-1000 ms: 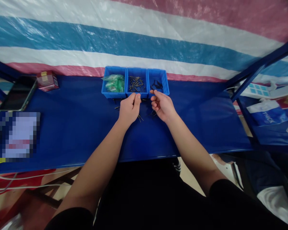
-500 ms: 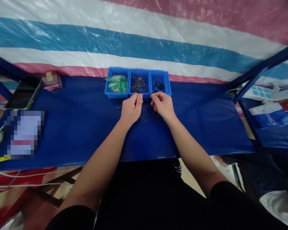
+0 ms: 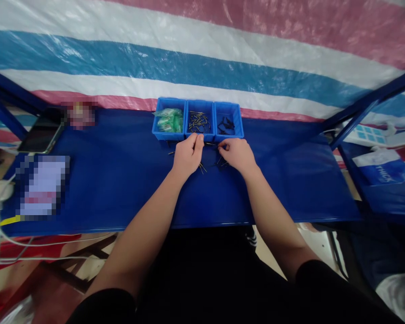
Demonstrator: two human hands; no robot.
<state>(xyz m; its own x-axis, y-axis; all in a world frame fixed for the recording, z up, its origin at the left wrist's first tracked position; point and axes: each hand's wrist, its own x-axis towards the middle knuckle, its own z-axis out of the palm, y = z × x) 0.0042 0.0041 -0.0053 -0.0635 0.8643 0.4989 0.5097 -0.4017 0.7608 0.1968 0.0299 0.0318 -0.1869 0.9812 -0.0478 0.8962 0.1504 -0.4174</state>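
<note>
My left hand (image 3: 188, 156) is closed, thumb on top, in front of the middle blue bin. Thin brass-coloured pieces (image 3: 203, 168) show just beside its palm edge on the table. My right hand (image 3: 238, 153) is pinched shut in front of the right bin, and what its fingertips hold is too small to make out. Between the hands shows a thin dark rod-like piece (image 3: 209, 144); whether it is held or lying down, I cannot tell. Dark thin pieces (image 3: 222, 162) lie partly hidden beneath my right hand.
Three joined blue bins stand at the back: the left bin (image 3: 157, 128) with green-and-clear plastic bags (image 3: 169, 120), the middle with thin brass-and-black pieces (image 3: 198, 120), the right with black parts (image 3: 227, 123). A phone (image 3: 42, 132) and cables are left on the blue table (image 3: 121, 180).
My right hand has drawn a little away from the left, to the right, and turned its back further up. My left hand stays closed in nearly the same place. The view has shifted slightly.
</note>
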